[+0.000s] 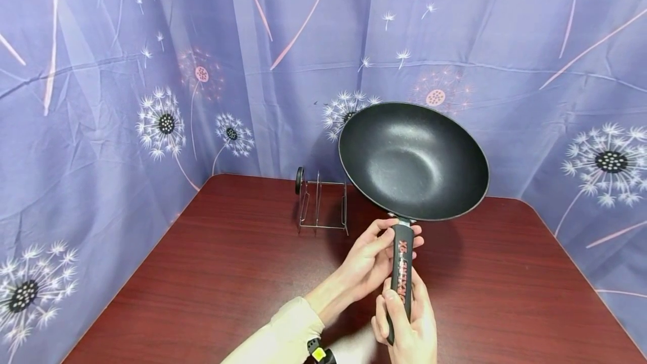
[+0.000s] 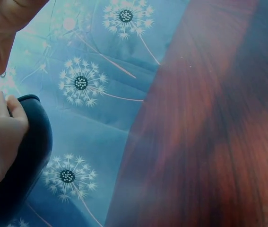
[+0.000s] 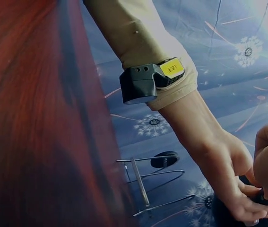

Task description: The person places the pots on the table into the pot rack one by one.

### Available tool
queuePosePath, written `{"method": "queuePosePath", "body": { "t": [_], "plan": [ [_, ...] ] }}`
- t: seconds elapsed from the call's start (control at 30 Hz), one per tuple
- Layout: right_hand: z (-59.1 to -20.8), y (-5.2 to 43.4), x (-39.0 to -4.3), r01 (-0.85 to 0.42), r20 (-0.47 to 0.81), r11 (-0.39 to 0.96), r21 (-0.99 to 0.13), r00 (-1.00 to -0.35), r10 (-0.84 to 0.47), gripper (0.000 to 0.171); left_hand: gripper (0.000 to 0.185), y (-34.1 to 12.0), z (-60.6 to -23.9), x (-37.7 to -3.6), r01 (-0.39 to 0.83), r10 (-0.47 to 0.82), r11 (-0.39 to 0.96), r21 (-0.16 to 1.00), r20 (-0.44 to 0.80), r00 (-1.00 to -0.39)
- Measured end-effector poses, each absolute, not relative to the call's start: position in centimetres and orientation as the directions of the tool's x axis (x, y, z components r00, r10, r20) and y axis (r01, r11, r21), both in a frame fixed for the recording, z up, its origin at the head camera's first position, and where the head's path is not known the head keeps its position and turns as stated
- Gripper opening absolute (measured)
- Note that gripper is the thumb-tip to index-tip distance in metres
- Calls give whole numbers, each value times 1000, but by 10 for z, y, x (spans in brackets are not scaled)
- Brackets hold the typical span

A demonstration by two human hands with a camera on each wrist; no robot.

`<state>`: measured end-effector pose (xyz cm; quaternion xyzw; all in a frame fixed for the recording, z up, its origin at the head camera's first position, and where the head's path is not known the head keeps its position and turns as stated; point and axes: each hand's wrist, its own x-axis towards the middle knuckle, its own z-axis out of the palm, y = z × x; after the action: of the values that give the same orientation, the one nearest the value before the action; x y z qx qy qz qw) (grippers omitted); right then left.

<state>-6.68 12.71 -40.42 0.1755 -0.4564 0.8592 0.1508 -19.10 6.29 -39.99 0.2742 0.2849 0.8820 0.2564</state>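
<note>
A black wok-shaped frying pan (image 1: 411,156) is held up above the table, its dark inner bowl facing me and its handle (image 1: 402,263) pointing down. My left hand (image 1: 371,257) pinches the upper handle just below the bowl, thumb at the near side and fingertips showing past the far edge. Lower down, my right hand (image 1: 406,319) grips the handle's end with the thumb across its front. Red lettering runs along the handle. In the left wrist view, part of the black pan (image 2: 38,142) shows behind a hand. The right wrist view shows my left hand (image 3: 223,165) from the side.
Behind the hands, a thin wire rack (image 1: 328,227) with a black round piece (image 1: 299,180) stands on the dark red wooden table (image 1: 227,263), left of the pan. A blue curtain (image 1: 283,100) with dandelion prints surrounds the table's back and sides.
</note>
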Motion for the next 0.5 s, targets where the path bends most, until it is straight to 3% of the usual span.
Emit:
{"method": "queuePosePath", "body": {
  "t": [0.2,0.5],
  "plan": [
    [-403,129,-66,-457,544,-579,-675,-839,28,52,22,60,-393,-191,-264,593,-739,619,412,-692],
    [-394,133,-63,-411,490,-551,-727,-872,4,56,17,54,-381,-197,-217,602,-732,646,463,-650]
  ]
}}
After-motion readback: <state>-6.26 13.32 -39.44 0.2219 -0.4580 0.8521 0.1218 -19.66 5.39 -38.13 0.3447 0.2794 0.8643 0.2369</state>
